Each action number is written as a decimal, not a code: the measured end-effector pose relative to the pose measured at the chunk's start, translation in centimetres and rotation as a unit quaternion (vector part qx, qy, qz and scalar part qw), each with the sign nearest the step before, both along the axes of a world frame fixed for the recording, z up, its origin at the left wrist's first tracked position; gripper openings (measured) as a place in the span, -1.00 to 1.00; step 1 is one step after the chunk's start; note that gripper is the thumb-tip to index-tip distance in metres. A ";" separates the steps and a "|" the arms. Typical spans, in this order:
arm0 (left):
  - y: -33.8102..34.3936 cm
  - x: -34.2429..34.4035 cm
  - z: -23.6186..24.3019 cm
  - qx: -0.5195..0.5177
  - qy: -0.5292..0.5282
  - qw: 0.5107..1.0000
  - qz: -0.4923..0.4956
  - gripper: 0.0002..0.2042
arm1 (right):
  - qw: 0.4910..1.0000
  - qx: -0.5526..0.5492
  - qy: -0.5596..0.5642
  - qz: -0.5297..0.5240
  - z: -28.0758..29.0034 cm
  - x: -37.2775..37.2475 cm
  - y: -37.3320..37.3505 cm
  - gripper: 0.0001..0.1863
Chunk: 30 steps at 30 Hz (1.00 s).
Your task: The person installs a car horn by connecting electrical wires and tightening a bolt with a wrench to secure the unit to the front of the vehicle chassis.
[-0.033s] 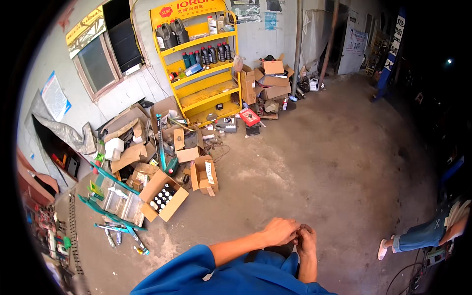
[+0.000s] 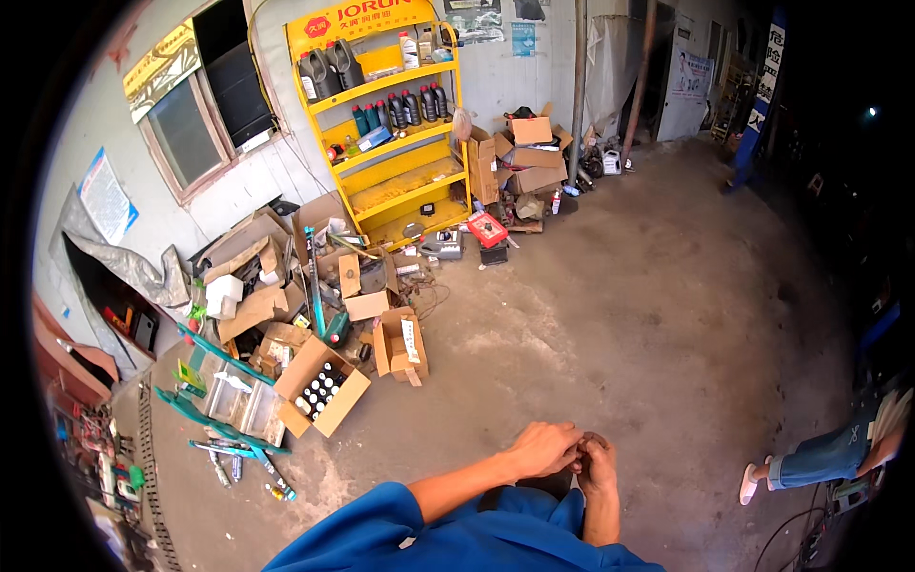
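Head view's got both your left hand (image 2: 543,449) and right hand (image 2: 600,469) meeting up front, fingers (image 2: 596,444) curled in, can't tell what's between them if anything, floor (image 2: 591,334) stretching from one bottle-filled box (image 2: 347,404) to one other person (image 2: 822,458).

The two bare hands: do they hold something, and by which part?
It cannot be told: the bare left hand and bare right hand are close together, and any small thing between them would be hidden.
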State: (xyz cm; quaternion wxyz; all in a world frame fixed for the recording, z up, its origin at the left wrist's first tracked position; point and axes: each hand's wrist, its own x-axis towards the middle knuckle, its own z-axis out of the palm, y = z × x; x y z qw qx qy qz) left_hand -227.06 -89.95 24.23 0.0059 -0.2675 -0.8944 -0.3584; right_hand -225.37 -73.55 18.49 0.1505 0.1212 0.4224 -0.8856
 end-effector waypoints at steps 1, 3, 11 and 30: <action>-1.1 -2.7 -0.6 0.025 -0.022 0.999 0.031 -0.84 | 1.000 0.003 -0.019 0.025 -0.3 -3.2 -1.2 -0.87; -3.8 -7.7 -2.0 0.076 -0.066 0.990 0.102 -0.84 | 0.995 0.011 -0.055 0.082 -1.1 -9.5 -3.8 -0.85; -17.7 -26.8 -4.0 0.198 -0.224 0.881 0.367 -0.81 | 0.951 -0.029 -0.140 0.273 -3.4 -35.8 -18.1 -0.79; -48.0 -73.7 -9.2 0.517 -0.259 0.717 0.390 -0.78 | 0.942 0.128 -0.019 0.309 -3.2 -78.4 -43.7 -0.77</action>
